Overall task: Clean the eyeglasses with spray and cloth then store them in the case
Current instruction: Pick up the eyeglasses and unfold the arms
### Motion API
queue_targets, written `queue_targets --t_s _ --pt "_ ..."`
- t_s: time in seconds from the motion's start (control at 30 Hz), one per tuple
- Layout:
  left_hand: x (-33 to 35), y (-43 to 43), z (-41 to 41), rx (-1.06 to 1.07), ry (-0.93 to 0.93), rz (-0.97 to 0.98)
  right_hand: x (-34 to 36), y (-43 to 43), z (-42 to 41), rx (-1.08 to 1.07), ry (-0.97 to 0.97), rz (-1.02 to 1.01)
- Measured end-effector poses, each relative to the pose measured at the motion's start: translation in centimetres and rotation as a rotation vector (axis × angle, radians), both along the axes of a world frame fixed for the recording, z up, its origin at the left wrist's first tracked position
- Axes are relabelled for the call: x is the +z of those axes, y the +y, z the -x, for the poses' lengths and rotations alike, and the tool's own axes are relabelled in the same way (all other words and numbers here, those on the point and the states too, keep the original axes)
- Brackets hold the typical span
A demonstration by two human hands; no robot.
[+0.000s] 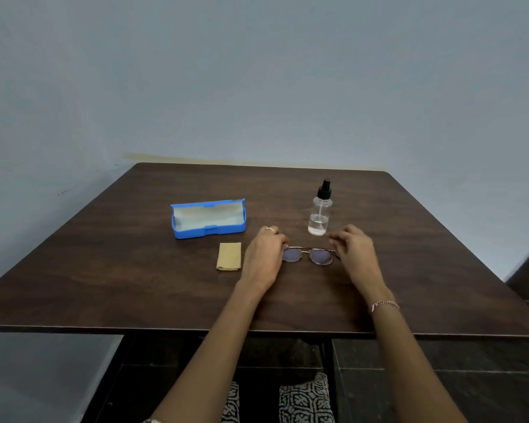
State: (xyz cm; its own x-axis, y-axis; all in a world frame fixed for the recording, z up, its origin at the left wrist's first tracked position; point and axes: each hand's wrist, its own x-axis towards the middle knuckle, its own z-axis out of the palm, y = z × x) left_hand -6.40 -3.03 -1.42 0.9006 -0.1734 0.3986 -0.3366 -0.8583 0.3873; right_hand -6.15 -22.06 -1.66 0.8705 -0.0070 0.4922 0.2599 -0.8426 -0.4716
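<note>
Beside the cloth [229, 255], left hand [264, 254] and right hand [357, 253] hold the eyeglasses [318, 256].

A dark wood-grain bench [129, 288] with rounded far corners carries four things. An open blue case [208, 222] with a pale lining lies beyond and to the left of the left hand [264, 254]. A folded tan cloth [229, 255] lies flat just left of that hand, near the case but apart from it. A clear spray bottle [319, 215] with a black pump top stands upright just beyond the gap between the two hands, closer to the right hand [356, 251]. The eyeglasses [307, 254] lie between the hands, the left hand gripping one end; the right hand's hold is blurred.
</note>
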Motion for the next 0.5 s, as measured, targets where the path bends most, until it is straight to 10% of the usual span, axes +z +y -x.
queue_targets --t_s 0.5 --pt "0.4 0.07 -0.43 -0.084 -0.01 -0.222 -1.04 -1.45 -0.01 0.14 0.105 0.006"
